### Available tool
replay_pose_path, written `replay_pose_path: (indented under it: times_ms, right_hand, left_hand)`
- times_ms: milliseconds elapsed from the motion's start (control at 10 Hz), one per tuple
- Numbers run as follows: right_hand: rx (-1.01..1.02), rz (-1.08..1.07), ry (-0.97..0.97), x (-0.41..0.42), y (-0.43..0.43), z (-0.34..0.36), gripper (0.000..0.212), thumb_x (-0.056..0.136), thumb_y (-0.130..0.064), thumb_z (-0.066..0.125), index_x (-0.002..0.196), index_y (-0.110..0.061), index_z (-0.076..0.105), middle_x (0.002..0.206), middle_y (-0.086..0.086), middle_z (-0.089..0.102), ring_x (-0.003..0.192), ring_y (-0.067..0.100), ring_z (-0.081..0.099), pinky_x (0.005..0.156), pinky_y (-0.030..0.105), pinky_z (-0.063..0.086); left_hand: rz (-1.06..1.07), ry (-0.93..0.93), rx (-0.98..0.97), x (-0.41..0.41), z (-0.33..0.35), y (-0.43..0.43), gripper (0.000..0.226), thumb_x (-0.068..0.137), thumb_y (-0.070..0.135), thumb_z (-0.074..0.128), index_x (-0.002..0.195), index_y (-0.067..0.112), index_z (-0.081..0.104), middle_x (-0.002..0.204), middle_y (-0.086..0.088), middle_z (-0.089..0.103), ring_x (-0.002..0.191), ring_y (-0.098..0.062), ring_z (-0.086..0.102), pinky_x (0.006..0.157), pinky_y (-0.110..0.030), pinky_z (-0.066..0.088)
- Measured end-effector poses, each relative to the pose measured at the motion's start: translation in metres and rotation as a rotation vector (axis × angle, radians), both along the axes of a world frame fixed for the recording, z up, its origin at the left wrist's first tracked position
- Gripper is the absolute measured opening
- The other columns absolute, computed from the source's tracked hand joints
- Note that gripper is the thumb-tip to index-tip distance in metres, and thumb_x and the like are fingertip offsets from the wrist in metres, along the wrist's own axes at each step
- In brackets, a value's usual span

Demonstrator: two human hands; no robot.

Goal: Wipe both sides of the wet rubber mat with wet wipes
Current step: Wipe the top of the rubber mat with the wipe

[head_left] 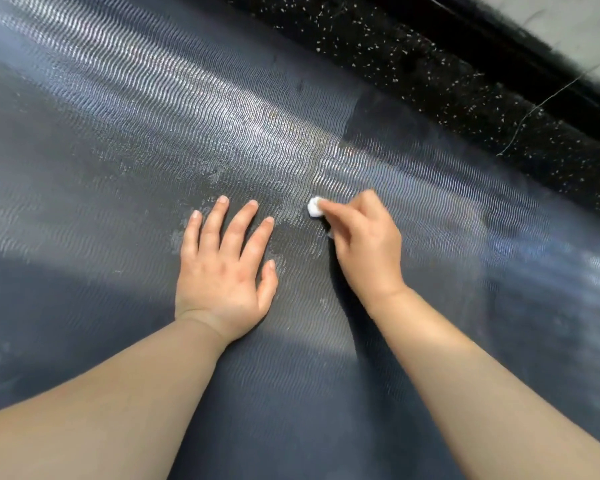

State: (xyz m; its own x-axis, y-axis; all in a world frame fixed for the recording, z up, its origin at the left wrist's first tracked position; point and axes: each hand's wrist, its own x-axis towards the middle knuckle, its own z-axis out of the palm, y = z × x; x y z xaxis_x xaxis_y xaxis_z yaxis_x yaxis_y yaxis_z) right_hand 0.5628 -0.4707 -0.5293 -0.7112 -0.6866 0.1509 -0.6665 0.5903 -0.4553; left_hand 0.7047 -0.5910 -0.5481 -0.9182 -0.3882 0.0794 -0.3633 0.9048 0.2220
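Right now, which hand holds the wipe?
The right hand, fingers pinching the small white wipe against the mat; the left hand lies flat and empty, fingers spread.

Bare rubber mat lies open left and far; left hand and right hand leave a narrow gap; a dark edge bounds the far right.

My wipe is white; the rubber mat is dark grey with wavy ribs; the floor is black, flecked white.
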Motion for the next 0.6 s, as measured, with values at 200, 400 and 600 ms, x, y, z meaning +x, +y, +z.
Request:
replay_pose_path:
  times_ms: [200, 400, 600]
  right_hand:
    - [0.072, -0.177, 0.058, -0.088, -0.030, -0.001, 0.022, 0.089, -0.017, 0.055, 0.101, -0.019, 0.073, 0.084, 0.007, 0.052, 0.079, 0.024, 0.052, 0.073, 0.029, 0.040]
    - [0.047, -0.515, 0.020, -0.121, -0.060, -0.006, 0.025, 0.092, -0.018, 0.050, 0.109, -0.011, 0.067, 0.096, -0.011, 0.062, 0.076, 0.009, 0.053, 0.069, 0.012, 0.038]
    - [-0.041, 0.008, -0.009, 0.014, -0.015, 0.000, 0.018, 0.077, -0.002, 0.067, 0.093, -0.009, 0.074, 0.072, 0.016, 0.053, 0.064, 0.030, 0.055, 0.058, 0.033, 0.045]
  left_hand:
    - [-0.007, -0.004, 0.003, 0.000, 0.000, -0.001, 0.051, 0.085, 0.034, 0.042, 0.126, 0.010, 0.060, 0.134, -0.014, 0.053, 0.128, -0.042, 0.043, 0.108, -0.055, 0.022]
    - [0.000, 0.001, 0.011, 0.000, 0.001, 0.000, 0.051, 0.084, 0.034, 0.042, 0.125, 0.010, 0.061, 0.134, -0.014, 0.054, 0.127, -0.042, 0.044, 0.108, -0.055, 0.023]
    - [-0.002, -0.014, 0.016, 0.000, 0.001, 0.000, 0.051, 0.084, 0.034, 0.043, 0.125, 0.011, 0.060, 0.135, -0.013, 0.053, 0.128, -0.041, 0.043, 0.107, -0.056, 0.025]
